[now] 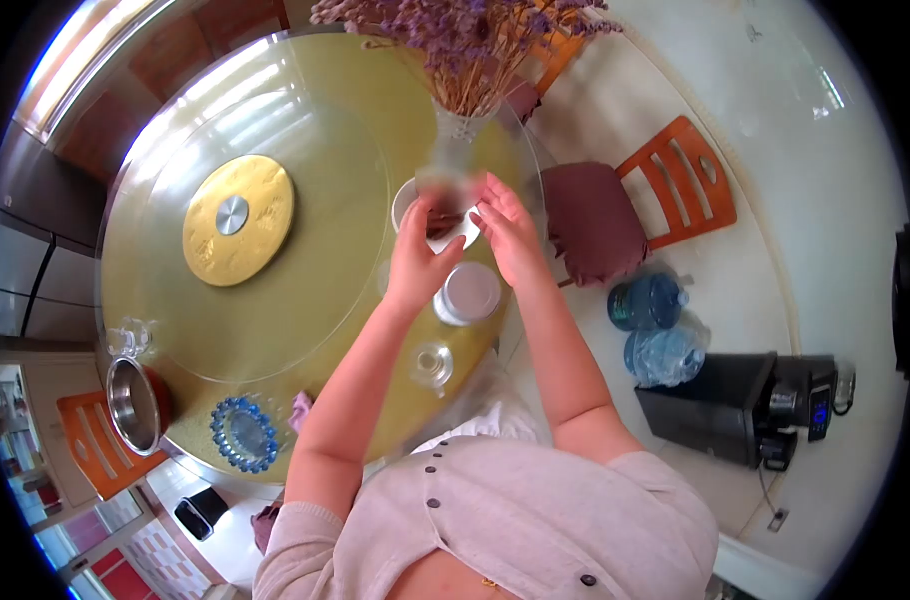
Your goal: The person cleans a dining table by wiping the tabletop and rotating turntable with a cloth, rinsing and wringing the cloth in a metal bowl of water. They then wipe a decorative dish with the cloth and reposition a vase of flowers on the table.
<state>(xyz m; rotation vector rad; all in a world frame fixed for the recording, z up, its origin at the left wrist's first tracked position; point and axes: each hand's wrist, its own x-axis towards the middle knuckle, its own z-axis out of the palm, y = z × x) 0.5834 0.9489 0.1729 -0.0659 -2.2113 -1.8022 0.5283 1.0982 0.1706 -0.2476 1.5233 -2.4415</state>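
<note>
Both of my hands are over a white bowl (403,203) with something dark inside, on the glass-topped table near its right edge. My left hand (418,262) is at the bowl's left side, fingers curved inward and thumb apart. On the other side, my right hand (510,232) has its fingers spread, pointing up and left. Between the fingertips is a blurred, brownish patch; whether either hand holds it cannot be made out. Just below the bowl stands a jar with a pale lid (471,292). A glass cup (434,366) sits nearer to me.
A vase (457,135) of dried purple flowers stands beyond the bowl. Left are a golden disc (239,220), a blue glass dish (244,434) and a metal basin (135,404). Chairs (595,222), water bottles (647,302) and a black appliance (710,405) are off the table.
</note>
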